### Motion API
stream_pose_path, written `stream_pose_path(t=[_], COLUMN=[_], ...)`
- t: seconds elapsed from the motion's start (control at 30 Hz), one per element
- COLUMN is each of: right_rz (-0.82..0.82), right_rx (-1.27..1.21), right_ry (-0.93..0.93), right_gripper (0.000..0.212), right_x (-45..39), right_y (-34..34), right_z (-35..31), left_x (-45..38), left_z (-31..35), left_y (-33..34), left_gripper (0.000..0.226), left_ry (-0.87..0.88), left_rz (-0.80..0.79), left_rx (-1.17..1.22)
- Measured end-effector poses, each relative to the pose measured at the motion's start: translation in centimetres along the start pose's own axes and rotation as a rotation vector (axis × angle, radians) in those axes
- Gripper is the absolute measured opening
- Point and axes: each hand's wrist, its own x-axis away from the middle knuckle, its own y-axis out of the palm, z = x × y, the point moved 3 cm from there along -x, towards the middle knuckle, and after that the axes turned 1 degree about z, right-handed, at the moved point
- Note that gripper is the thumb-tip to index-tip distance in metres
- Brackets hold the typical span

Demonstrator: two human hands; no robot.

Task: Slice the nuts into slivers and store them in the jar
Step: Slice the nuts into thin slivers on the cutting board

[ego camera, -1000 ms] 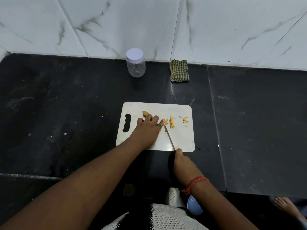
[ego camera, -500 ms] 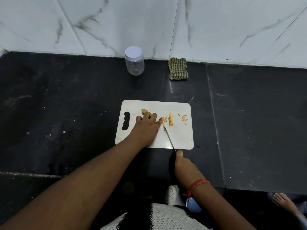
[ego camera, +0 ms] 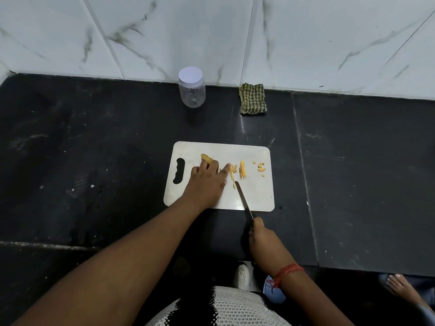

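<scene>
A white cutting board (ego camera: 256, 196) lies on the black counter. Yellow nut slivers (ego camera: 242, 170) lie near its middle, with a few small nut bits (ego camera: 260, 167) to the right and a whole nut piece (ego camera: 206, 158) just beyond my fingers. My left hand (ego camera: 208, 180) rests flat on the board, fingertips pressing beside the slivers. My right hand (ego camera: 263, 241) grips the handle of a thin knife (ego camera: 243, 198), whose tip sits on the board just below the slivers. A clear jar (ego camera: 191, 90) with a white lid stands by the wall, closed.
A folded green checked cloth (ego camera: 252, 98) lies against the marble wall, right of the jar. The black counter (ego camera: 353, 172) stretches wide on both sides of the board. A bare foot (ego camera: 397, 284) shows on the floor at lower right.
The knife tip has drawn back toward me, away from the slivers it was cutting. My left hand stays on the board with the fingers spread flatter.
</scene>
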Motion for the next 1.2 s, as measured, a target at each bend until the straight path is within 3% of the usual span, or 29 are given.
stream_pose_path(t=[0.17,0.37,1.2], right_rz=[0.026,-0.006,0.02], right_rx=[-0.028,0.017,0.072], right_ry=[0.003,-0.022,-0.042], right_gripper=[0.009,0.006,0.007], right_x=[-0.4,-1.0,-2.5], right_y=[-1.0,-1.7,-2.7], right_z=[-0.2,-0.7,-2.1], left_x=[0.8,1.8,2.0], left_z=[-0.1,0.8,0.3], left_y=[0.3,1.2,2.3], left_gripper=[0.051,0.045,0.055], left_ry=[-0.002,0.215,0.205], left_rz=[0.067,0.177,0.101], left_rx=[0.064,-0.039,-0.021])
